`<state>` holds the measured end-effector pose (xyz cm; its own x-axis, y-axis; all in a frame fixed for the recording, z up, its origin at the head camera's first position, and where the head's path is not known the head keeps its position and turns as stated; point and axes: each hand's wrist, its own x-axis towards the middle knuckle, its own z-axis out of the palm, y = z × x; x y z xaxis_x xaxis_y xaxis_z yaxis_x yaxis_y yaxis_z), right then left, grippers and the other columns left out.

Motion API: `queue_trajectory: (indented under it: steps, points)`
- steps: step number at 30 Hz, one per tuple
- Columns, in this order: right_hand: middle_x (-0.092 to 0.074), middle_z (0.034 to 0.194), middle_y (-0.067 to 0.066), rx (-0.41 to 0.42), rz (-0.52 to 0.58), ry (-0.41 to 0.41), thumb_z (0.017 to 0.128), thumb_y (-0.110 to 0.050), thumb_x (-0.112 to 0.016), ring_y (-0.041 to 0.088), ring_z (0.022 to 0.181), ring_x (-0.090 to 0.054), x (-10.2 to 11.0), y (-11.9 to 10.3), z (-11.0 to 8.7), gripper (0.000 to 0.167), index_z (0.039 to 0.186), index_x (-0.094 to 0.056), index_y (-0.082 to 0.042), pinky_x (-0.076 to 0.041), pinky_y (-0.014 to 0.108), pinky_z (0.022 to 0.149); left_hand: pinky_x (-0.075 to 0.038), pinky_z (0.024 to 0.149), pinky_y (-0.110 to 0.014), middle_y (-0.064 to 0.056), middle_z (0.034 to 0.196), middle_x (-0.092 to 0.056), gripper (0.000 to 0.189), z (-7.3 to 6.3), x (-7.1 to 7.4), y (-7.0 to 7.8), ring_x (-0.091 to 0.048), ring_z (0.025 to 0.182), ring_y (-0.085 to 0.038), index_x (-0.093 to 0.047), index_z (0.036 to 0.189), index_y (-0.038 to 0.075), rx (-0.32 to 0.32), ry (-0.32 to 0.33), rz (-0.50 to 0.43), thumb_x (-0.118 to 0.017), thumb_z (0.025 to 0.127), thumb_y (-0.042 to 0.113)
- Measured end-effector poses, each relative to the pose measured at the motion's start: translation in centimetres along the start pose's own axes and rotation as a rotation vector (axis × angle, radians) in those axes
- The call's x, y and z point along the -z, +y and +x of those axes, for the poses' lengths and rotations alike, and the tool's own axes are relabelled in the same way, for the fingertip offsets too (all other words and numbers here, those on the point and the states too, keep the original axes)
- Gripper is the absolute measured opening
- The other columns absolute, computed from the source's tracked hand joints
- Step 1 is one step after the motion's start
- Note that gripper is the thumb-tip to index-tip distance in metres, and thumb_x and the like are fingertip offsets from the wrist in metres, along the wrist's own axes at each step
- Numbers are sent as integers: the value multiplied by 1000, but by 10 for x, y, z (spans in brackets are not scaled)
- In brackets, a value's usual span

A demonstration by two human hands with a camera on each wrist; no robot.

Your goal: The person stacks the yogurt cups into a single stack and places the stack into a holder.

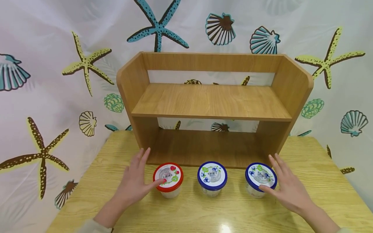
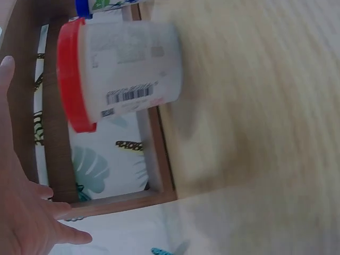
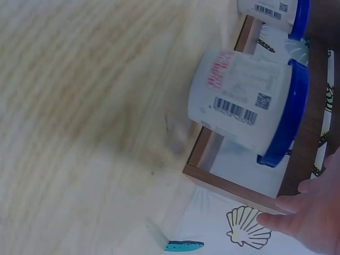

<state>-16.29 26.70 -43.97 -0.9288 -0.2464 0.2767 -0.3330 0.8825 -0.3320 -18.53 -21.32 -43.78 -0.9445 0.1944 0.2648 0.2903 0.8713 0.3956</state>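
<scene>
Three tubs stand upright in a row in front of a wooden shelf. On the left is the red-lidded tub (image 1: 171,191), with a blue-lidded tub (image 1: 212,191) in the middle and another blue-lidded tub (image 1: 254,191) on the right. My left hand (image 1: 135,179) is spread beside the red-lidded tub, its thumb overlapping the lid in the head view. The left wrist view shows a gap between that hand and the red-lidded tub (image 2: 127,69). Fingers apart, my right hand (image 1: 291,189) hovers beside the right tub, its thumb near the blue lid (image 3: 289,114). Neither hand grips anything.
The two-tier wooden shelf (image 1: 212,100) stands at the back of the wood-grain table (image 1: 192,216), just behind the tubs. A white cloth (image 1: 96,19) printed with starfish and shells hangs behind and around the table.
</scene>
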Motion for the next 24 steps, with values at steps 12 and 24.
queue_trajectory:
  steps: [12,24]
  points:
    - [-10,158,23,-98,155,-24,84,-49,-71,53,135,-24,-17,-2,-7,103,157,-6,-14,-34,76,87,-25,102,-68,-17,159,-12,114,-8,-28,2,-16,141,-45,1,156,22,120,-33,-343,-75,78,55]
    - [-17,153,30,-148,243,-11,83,-43,-75,54,133,-25,-28,0,-13,105,155,-7,-6,-32,73,93,-24,107,-61,-15,159,-13,119,-15,-52,-2,-20,142,-40,-1,156,22,193,-65,-544,-83,73,45]
